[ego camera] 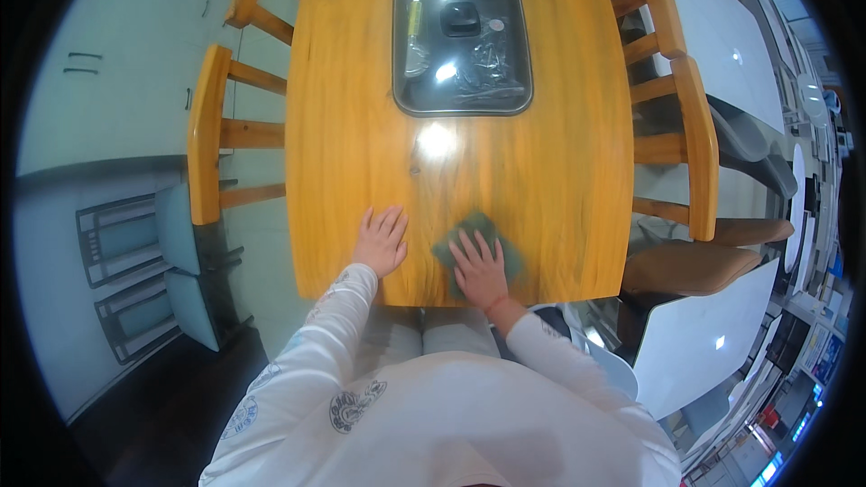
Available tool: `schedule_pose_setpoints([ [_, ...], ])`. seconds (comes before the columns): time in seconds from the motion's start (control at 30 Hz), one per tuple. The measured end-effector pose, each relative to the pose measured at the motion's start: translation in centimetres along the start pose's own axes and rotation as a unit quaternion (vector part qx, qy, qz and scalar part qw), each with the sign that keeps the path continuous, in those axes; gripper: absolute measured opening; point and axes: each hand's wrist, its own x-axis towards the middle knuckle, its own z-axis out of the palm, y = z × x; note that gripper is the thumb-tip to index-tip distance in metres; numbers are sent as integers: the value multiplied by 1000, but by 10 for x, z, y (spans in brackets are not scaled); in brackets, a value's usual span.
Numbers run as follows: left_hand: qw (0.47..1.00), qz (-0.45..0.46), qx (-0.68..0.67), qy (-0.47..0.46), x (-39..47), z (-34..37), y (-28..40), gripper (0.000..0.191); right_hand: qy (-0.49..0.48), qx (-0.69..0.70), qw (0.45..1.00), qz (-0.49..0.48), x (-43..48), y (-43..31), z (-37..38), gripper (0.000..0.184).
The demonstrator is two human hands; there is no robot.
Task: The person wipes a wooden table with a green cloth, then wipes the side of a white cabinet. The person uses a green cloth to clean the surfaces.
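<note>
A wooden table (352,169) with a glossy top lies before me. Flat on a green cloth (477,222) near the table's front edge rests my right hand (482,267), its fingers spread and pressing down on it. To the left, my left hand (381,240) lies palm down on the bare wood, holding nothing. Farther back stands a rectangular container with a clear lid (463,91) and a black knob (460,19). Through the lid I see a yellow-labelled item (415,17) and crumpled clear plastic packaging (490,57).
Wooden chairs (210,135) flank the table on the left, and others (700,149) on the right. Beyond the right-hand chairs are white tables (703,345) and a brown padded seat (690,269). White cabinets (135,95) stand at the left.
</note>
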Motion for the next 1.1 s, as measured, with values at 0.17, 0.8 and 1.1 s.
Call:
schedule_pose_setpoints([
  [0.17, 1000, -4, 0, -2, 3, 1, 0, 58, 105, 13, 992, 68, 155, 16, -27, 55],
  [0.8, 1000, -13, -13, -8, -3, 4, 0, 58, 55, 35, 997, 49, 56, 17, -13, 53],
  [1.1, 1000, -8, -8, -3, 2, 2, -2, 58, 145, 47, 980, 124, 163, 34, -25, 53],
])
